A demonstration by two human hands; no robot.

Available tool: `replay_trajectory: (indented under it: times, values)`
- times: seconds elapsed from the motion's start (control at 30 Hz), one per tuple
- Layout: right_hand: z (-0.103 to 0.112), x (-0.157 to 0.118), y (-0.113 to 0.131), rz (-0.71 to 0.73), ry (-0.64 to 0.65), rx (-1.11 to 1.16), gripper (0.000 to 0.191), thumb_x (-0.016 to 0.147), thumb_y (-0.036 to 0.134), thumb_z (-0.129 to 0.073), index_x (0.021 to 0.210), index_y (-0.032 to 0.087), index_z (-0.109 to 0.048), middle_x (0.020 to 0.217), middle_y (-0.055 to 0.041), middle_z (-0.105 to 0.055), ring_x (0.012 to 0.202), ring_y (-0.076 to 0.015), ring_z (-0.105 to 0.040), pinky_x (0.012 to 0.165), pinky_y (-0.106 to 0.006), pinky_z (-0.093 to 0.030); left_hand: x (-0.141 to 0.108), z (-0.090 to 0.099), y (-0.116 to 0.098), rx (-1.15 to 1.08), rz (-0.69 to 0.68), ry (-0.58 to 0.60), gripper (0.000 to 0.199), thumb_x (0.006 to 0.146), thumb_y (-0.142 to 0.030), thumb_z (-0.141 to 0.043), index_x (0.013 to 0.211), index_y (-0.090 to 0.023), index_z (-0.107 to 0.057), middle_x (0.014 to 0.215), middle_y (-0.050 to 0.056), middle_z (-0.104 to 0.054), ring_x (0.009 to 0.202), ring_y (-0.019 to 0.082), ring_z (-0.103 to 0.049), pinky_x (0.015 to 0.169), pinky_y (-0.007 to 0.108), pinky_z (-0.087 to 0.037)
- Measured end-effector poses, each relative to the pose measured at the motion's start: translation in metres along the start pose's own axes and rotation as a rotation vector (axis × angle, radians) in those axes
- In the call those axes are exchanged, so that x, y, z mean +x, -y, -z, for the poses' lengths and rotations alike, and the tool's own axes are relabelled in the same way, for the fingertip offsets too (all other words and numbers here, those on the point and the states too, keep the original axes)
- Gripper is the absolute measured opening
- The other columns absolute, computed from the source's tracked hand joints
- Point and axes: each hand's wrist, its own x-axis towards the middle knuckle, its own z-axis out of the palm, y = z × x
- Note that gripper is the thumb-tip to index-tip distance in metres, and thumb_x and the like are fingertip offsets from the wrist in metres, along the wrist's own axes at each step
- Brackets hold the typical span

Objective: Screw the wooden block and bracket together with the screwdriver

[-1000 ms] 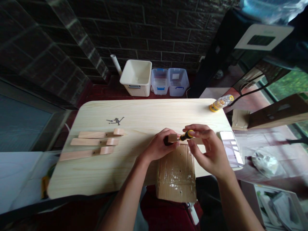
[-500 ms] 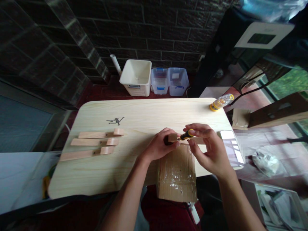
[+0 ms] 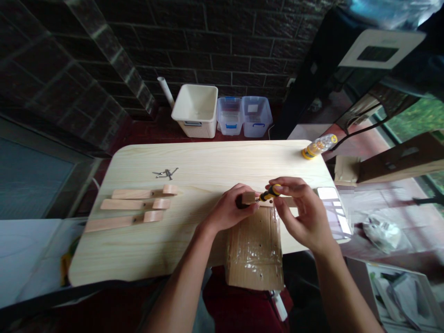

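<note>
Yellow-and-black screwdriver (image 3: 269, 193) pinched in right hand (image 3: 301, 210), tip toward wooden piece (image 3: 249, 198) gripped by left hand (image 3: 234, 207)

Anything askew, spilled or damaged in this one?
The taped cardboard under the held wooden piece looks worn, with dark spots, and juts past the near edge of the table. The metal fasteners lie in a loose heap; nothing looks spilled.

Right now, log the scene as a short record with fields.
left hand: grips wooden piece
right hand: fingers at screwdriver handle
screwdriver tip: at wooden piece, beside left fingers
cardboard: partly past table's near edge
other wooden pieces: three, table's left side
screws or nails: loose, beyond those three
bottle: far right corner
</note>
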Motion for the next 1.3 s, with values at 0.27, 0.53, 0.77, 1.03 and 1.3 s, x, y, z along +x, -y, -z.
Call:
replay_trajectory:
  times: [0.27,0.53,0.77,1.03,1.3]
  values:
    - [-0.0014,0.0009,0.0015,0.022,0.041,-0.015,0.031,0.101,0.01,-0.066,0.125,0.03,-0.065,0.127,-0.009,-0.073,0.122,-0.0261,-0.074,0.099,-0.049,-0.066,0.0002,-0.0003,-0.0014,-0.004,0.007,0.005,0.015,0.096,-0.033,-0.074,0.106,-0.022,-0.071,0.114,0.008,-0.073,0.108,0.024,-0.07,0.099,0.041,-0.055]
    - [-0.0034,0.0052,0.0042,0.021,0.004,-0.013,0.027,0.101,0.012,-0.067,0.122,0.029,-0.065,0.127,-0.01,-0.072,0.122,-0.0263,-0.074,0.099,-0.048,-0.065,0.0002,-0.0009,-0.0014,-0.003,0.004,-0.002,0.014,0.096,-0.032,-0.074,0.106,-0.023,-0.07,0.115,0.007,-0.072,0.11,0.024,-0.069,0.101,0.041,-0.054]
    - [-0.0006,0.0036,0.0041,0.031,0.039,-0.027,0.03,0.101,0.011,-0.065,0.124,0.03,-0.065,0.125,-0.0085,-0.075,0.121,-0.0247,-0.075,0.097,-0.047,-0.066,0.0002,-0.0004,-0.0012,-0.01,0.016,0.007,0.015,0.095,-0.033,-0.074,0.106,-0.023,-0.071,0.117,0.007,-0.072,0.112,0.025,-0.069,0.103,0.042,-0.054]
    - [-0.0021,0.0066,0.0021,0.058,0.001,-0.056,0.029,0.099,0.013,-0.07,0.121,0.03,-0.066,0.12,-0.008,-0.074,0.116,-0.0256,-0.074,0.095,-0.046,-0.065,0.0005,-0.0005,-0.0016,-0.008,0.021,-0.005,0.015,0.094,-0.034,-0.075,0.105,-0.023,-0.072,0.114,0.007,-0.073,0.109,0.025,-0.07,0.101,0.041,-0.055]
    - [-0.0026,0.0021,0.0041,0.029,0.031,0.009,0.032,0.1,0.01,-0.067,0.124,0.03,-0.065,0.128,-0.0083,-0.073,0.121,-0.0262,-0.075,0.097,-0.047,-0.066,0.0004,-0.0001,-0.0022,-0.007,0.02,0.01,0.015,0.095,-0.034,-0.074,0.105,-0.023,-0.072,0.114,0.007,-0.073,0.109,0.025,-0.07,0.1,0.041,-0.055]
